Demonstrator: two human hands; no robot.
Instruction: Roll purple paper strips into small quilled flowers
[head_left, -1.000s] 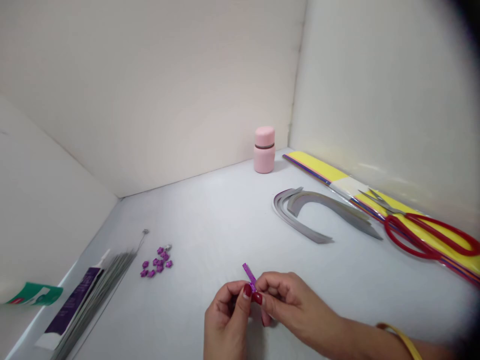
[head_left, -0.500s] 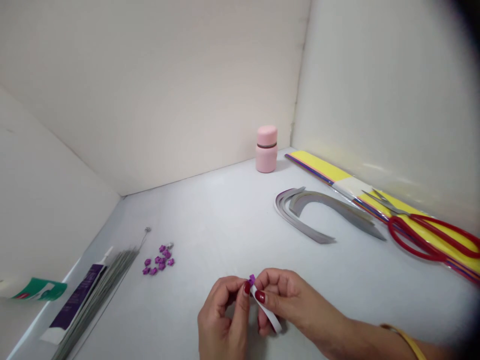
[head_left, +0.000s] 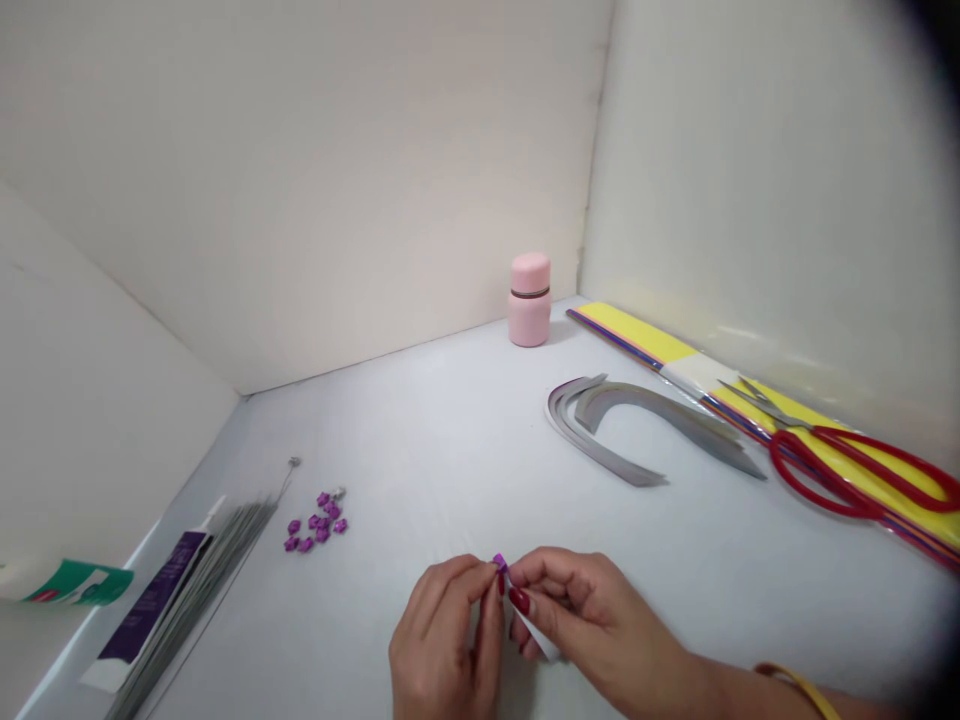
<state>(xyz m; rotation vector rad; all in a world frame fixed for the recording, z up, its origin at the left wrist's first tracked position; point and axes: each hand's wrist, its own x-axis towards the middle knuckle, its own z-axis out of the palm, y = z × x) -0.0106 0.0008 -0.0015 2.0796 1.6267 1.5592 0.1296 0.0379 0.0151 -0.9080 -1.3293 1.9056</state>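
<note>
Your left hand (head_left: 442, 640) and right hand (head_left: 585, 610) pinch a white paper strip (head_left: 541, 640).
Both grips are closed on the thin, smooth strip, a small purple piece (head_left: 499, 564) showing between your fingertips; curved grey paper strips (head_left: 645, 425) lie beyond, on the counter (head_left: 450, 420).

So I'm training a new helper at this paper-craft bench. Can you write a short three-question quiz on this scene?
1. True or false: the red-handled scissors lie across the pack of yellow paper strips.
2. What colour is the capped jar by the far walls? A) pink B) green C) purple
3. Fill in the blank: the left hand and right hand pinch a small purple paper piece at the end of a ___ paper strip.

Key: 1. True 2. A 3. white
</note>
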